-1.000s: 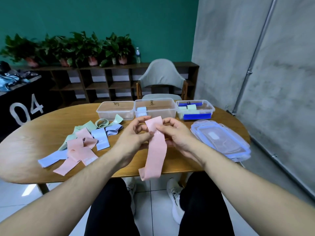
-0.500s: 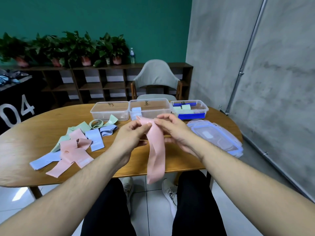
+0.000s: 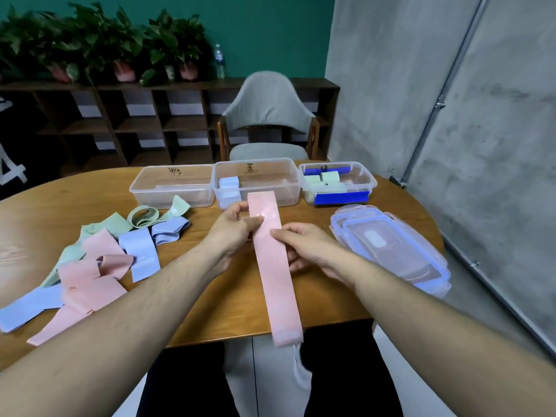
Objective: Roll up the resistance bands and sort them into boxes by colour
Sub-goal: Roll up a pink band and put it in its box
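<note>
While stretched flat along the wooden table (image 3: 346, 299), pink resistance band (image 3: 275, 266) pinched near far end by left hand (image 3: 233, 233), thumb on top, and gripped at right edge by right hand (image 3: 304, 246), fingers curled under; near end overhanging table's front edge. Left of it, loose pile of pink, blue and green bands (image 3: 90, 266); bare wood between pile and held band. At far edge, three clear boxes: left box (image 3: 174, 188), middle box (image 3: 258, 182) with blue rolls, right box (image 3: 337, 183) with green rolls; stacked lids (image 3: 391, 251) just right of right hand.
</note>
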The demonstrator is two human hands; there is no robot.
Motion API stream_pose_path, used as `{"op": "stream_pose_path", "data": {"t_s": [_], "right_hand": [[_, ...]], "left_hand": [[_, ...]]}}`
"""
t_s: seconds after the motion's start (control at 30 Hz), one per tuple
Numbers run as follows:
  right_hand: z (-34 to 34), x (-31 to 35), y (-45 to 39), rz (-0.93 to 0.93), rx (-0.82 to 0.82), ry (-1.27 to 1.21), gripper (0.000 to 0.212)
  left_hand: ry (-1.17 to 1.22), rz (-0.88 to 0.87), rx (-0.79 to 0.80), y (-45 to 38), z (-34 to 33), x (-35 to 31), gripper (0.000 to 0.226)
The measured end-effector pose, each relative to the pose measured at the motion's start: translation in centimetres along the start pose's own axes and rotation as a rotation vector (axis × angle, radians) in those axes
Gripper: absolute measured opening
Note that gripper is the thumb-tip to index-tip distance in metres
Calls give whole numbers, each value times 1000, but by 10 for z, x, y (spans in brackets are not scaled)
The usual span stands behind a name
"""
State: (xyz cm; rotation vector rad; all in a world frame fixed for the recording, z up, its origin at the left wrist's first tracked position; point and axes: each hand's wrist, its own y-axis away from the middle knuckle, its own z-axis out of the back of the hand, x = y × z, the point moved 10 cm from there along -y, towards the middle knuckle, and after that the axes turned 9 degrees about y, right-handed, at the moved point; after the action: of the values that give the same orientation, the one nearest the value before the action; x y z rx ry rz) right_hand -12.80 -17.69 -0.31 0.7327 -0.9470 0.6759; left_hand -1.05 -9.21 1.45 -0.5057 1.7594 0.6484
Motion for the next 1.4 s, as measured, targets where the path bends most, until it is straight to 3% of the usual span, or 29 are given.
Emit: {"op": "stream_pose_path", "data": {"t_s": [0.13, 0.27, 0.37, 0.53, 0.67, 0.73, 0.8, 0.9, 1.1, 1.23, 1.4], "right_hand": [[-1, -20, -28, -47, 16, 69, 19], [-1, -30, -61, -54, -8, 241, 18], [-2, -32, -79, -62, -33, 337, 18], [7, -37, -98, -103, -96, 444, 25], [11, -40, -95, -96, -88, 307, 45], [16, -44, -90, -87, -110, 236, 48], [23, -48, -84, -67, -147, 257, 43], [30, -53, -64, -2, -194, 311, 32], [19, -59, -18, 154, -122, 300, 24], [2, -55, 13, 375, -122, 504, 25], [-20, -66, 45, 474, -31, 722, 42]], "left_hand": [[21, 85, -18, -37, 2, 24, 25], [-173, 62, -56, -74, 16, 39, 24], [-288, 77, -51, -91, 22, 48, 12], [-309, 73, -90, -113, 26, 54, 13], [-228, 36, -104, -109, 28, 56, 25], [-201, 15, -119, -101, 34, 60, 40], [-218, -10, -122, -88, 37, 60, 38], [-272, -35, -75, -62, 34, 58, 18], [-521, -185, 111, -16, 28, 60, 15], [-681, -346, 198, 15, 22, 64, 12], [-850, -466, 366, 57, 4, 74, 36]]}}
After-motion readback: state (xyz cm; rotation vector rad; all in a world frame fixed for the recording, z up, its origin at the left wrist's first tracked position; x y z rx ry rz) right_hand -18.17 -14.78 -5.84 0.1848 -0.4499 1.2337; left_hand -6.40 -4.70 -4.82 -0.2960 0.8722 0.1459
